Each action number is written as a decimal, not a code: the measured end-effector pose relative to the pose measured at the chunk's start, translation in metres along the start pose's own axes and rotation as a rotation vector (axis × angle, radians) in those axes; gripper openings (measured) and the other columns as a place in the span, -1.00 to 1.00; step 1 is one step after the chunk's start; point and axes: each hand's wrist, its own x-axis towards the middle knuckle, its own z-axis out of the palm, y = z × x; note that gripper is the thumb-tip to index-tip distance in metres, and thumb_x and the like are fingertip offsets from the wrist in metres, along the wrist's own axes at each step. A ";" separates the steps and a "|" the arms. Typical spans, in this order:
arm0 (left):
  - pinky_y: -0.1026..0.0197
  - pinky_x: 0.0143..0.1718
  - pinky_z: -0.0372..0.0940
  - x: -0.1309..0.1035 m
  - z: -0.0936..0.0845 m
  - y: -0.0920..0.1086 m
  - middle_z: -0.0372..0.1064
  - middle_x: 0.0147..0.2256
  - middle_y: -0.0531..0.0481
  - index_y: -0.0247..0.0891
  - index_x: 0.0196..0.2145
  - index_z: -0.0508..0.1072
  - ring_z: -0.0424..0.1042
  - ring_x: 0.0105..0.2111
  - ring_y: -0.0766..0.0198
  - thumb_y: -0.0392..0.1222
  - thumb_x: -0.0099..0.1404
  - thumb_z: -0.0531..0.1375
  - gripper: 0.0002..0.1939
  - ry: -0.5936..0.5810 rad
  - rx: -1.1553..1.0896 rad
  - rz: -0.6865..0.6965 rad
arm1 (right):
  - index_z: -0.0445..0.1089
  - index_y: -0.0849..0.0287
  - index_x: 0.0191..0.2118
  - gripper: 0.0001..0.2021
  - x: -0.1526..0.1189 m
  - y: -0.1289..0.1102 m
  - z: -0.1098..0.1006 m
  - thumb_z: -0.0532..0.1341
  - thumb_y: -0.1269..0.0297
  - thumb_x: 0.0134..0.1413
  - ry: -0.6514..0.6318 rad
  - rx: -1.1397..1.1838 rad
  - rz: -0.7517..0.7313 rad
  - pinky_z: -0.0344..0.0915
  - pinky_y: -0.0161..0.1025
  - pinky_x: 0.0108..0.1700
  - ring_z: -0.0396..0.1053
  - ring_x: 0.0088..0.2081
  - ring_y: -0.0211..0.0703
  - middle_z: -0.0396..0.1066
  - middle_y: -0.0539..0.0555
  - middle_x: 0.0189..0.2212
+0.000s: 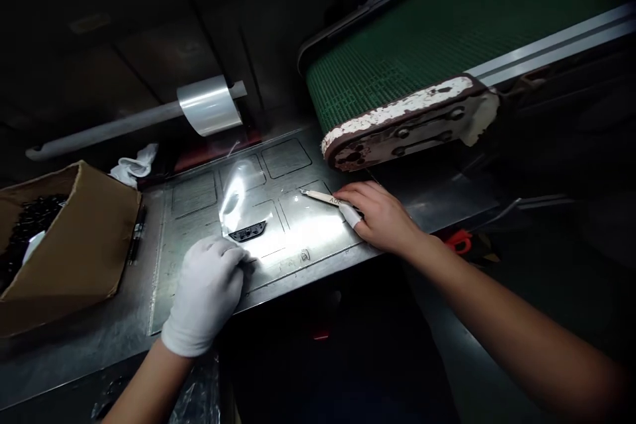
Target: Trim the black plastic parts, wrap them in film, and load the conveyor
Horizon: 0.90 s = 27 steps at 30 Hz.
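Observation:
My right hand [375, 215] is closed around a slim cream-handled craft knife [320, 197], its narrow metal tip pointing left over the metal plate [193, 232]. A white cover wraps one fingertip of this otherwise bare hand. My left hand [206, 295], in a white glove, rests at the plate's front with its fingers curled; what they hold, if anything, is hidden. Just beyond those fingers is a small black plastic part [248, 232]. Shiny clear film [238, 189] lies behind the part; whether the left hand touches it, I cannot tell.
At left stands a cardboard box [99, 238] with many small black pieces, a pen [136, 238] beside it. Behind are a white cloth [136, 164] and a film roll [211, 106] on a bar. A green conveyor [397, 59] overhangs the right; something red [460, 240] lies below.

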 end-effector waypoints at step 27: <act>0.21 -0.34 0.41 -0.221 0.034 0.063 0.58 -0.35 0.02 -0.20 -0.26 0.67 0.55 -0.35 0.19 -0.07 0.20 0.43 -0.81 0.248 -1.158 -1.229 | 0.48 0.09 -0.22 -0.75 -0.048 -0.231 0.145 0.38 0.02 0.16 -1.178 1.090 0.436 0.32 -0.25 -0.25 0.37 -0.28 -0.10 0.46 0.02 -0.33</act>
